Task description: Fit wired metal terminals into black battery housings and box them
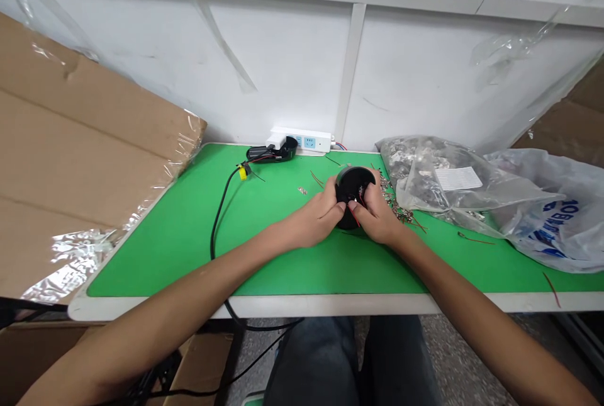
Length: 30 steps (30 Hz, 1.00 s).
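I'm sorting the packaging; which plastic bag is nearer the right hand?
The clear bag with the white label, nearer the right hand; the other bag, farther right, bears blue printing.

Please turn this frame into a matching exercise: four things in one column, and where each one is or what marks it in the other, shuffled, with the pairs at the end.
Things
1. Power strip
2. Black rounded part
3. Black cable
4. Clear bag

Places and marks
A. Runs over the front edge of the table
B. Shows a white label
C. At the back, by the foot of the wall
D. Held between the left hand and the right hand

Pairs: 1-C, 2-D, 3-A, 4-B
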{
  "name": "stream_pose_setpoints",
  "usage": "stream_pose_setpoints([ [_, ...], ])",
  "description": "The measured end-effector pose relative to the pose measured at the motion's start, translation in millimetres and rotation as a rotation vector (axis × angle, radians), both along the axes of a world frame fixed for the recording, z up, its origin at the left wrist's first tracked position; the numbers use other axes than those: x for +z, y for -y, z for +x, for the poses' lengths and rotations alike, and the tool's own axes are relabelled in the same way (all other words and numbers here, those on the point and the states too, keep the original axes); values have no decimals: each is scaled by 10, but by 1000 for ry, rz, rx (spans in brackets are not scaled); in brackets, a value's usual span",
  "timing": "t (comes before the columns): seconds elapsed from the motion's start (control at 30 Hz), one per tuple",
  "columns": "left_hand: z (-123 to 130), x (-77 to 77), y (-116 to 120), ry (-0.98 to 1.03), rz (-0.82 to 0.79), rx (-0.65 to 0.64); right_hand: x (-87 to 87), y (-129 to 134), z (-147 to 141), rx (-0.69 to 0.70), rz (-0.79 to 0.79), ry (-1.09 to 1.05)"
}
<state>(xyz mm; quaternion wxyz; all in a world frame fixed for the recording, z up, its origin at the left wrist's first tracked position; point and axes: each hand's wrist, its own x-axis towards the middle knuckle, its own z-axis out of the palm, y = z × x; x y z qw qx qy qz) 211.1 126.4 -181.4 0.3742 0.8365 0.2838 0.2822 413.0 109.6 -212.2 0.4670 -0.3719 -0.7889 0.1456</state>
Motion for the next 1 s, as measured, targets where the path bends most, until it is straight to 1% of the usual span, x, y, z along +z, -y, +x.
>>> stream_pose_setpoints([
  [0.1, 11, -19, -1, 2, 6, 16, -32, -10, 5, -3, -17, 17],
  [0.27, 16, -37, 9, -12, -34, 30, -67, -14, 2, -11, -59, 25],
  [0.67, 43, -16, 58, -31, -69, 69, -48, 15, -40, -27, -89, 2],
  [0.77, 53, -56, 52, -22, -63, 88, -62, 3, -43, -29, -90, -11],
  [0.9, 69, -149, 10, 28, -15, 108, -80, -22, -54, -33, -89, -27],
  [1.0, 79, -182, -10, 46, 11, 127, -92, -37, -69, -45, -87, -36],
])
